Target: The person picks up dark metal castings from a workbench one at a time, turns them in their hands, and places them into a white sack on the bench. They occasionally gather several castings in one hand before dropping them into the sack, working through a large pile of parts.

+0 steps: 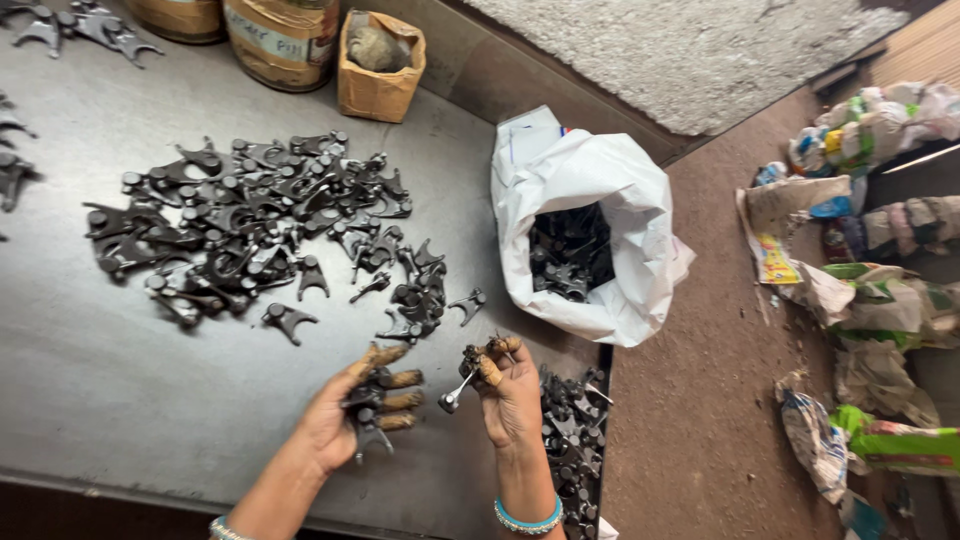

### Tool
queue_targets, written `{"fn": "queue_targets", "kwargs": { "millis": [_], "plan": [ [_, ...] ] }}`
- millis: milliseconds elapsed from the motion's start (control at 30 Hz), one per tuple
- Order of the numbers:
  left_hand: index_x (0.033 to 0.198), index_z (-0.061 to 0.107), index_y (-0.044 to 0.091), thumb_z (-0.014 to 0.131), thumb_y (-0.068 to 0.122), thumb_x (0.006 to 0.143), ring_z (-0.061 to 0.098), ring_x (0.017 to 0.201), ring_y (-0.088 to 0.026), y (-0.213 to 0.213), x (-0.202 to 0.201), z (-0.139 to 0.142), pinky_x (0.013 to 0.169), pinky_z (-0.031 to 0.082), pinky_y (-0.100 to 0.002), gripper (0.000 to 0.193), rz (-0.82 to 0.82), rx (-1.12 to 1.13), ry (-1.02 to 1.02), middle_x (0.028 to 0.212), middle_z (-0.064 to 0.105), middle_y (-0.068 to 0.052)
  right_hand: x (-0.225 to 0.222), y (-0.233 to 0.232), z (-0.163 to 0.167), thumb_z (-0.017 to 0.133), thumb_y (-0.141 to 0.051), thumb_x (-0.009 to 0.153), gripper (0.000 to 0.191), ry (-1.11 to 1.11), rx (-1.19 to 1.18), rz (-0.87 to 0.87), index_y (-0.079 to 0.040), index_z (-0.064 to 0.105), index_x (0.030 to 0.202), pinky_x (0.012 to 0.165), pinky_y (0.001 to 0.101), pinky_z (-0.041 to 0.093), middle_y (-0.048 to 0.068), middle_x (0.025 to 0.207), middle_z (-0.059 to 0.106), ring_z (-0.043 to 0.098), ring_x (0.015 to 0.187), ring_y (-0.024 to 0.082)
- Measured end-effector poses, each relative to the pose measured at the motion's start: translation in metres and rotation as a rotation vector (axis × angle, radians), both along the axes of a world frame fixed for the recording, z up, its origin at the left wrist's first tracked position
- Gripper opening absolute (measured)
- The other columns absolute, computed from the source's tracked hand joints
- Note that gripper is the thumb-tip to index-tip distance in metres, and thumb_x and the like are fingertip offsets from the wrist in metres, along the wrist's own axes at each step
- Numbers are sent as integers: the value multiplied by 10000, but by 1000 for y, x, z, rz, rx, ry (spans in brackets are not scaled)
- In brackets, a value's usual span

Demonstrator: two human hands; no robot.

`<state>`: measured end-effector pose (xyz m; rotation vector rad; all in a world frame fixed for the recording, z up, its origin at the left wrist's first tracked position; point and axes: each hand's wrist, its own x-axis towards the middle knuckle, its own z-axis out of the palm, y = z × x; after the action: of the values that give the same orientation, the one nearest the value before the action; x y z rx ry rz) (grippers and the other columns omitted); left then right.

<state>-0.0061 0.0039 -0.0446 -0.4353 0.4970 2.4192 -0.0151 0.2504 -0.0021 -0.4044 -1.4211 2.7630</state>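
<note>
You are working right at the near edge of the metal table (90, 380), and that is where the trouble could be coming from: your left hand (345, 415) is curling shut around a small bunch of dark fork-shaped parts (368, 405), more than one at once, and one hanging below your palm is looking ready to slip out and drop past the near edge. Your right hand (505, 390) is pinching a single part (458, 388) between thumb and fingertips, its bright stem pointing down toward your left hand; the grip is sitting on one end only (a light hold, as far as I can judge), so a twist could be flicking it loose. Your fingers are wearing tan wraps, which may be dulling your feel for a slide.

The parts you are holding are looking like small cast forks, dull black, with two prongs and a round boss; the one in your right hand is showing a shinier tip. They are hovering above the table's near right corner, just beside a tray of like parts (572, 430) at the right edge. The big pile (260, 225) is lying toward the middle of the table, well apart from your hands, and the white sack (590, 230) is gaping open at the far right edge.
</note>
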Motion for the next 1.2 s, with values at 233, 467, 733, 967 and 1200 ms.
{"fn": "queue_targets", "kwargs": {
  "millis": [233, 467, 733, 967, 1200],
  "plan": [
    [1425, 560, 93, 558, 287, 980, 716, 936, -302, -7, 7, -9, 750, 629, -484, 485, 14, 211, 8, 1221, 708, -190, -15, -55, 17, 710, 112, 888, 217, 125, 365, 189, 3, 653, 1067, 890, 318, 552, 85, 1051, 719, 684, 970, 176],
    [1338, 637, 105, 585, 169, 982, 721, 966, -283, -64, -7, -38, 730, 611, -461, 366, 305, 90, -22, 1158, 726, -94, 17, -101, 22, 814, 58, 638, 589, 387, 1342, 483, -51, 650, 1193, 987, 431, 451, 142, 1154, 637, 566, 1138, 301],
    [1307, 664, 103, 579, 191, 953, 734, 925, -271, -31, -16, -12, 743, 620, -458, 375, 377, -46, -32, 1140, 754, -131, 6, -80, -14, 673, -35, 966, 228, 117, 622, 303, -35, 638, 1192, 880, 294, 555, 59, 1117, 689, 649, 1013, 147],
    [1247, 703, 132, 665, 228, 959, 709, 797, -237, 116, -95, 59, 689, 638, -438, 307, 291, 0, -43, 1017, 734, -112, -55, 54, 22, 643, -62, 983, 213, -10, 541, -205, -11, 679, 1186, 600, 314, 513, 66, 958, 659, 577, 706, 137],
    [1555, 280, 264, 788, 322, 911, 576, 1229, -181, 196, -199, 121, 1017, 453, -378, 822, 57, -228, 518, 1370, 588, -30, -134, 104, 95, 668, 69, 829, 416, 311, 843, -341, -35, 597, 1225, 921, 260, 545, 37, 1160, 669, 659, 1044, 128]
  ]
}}
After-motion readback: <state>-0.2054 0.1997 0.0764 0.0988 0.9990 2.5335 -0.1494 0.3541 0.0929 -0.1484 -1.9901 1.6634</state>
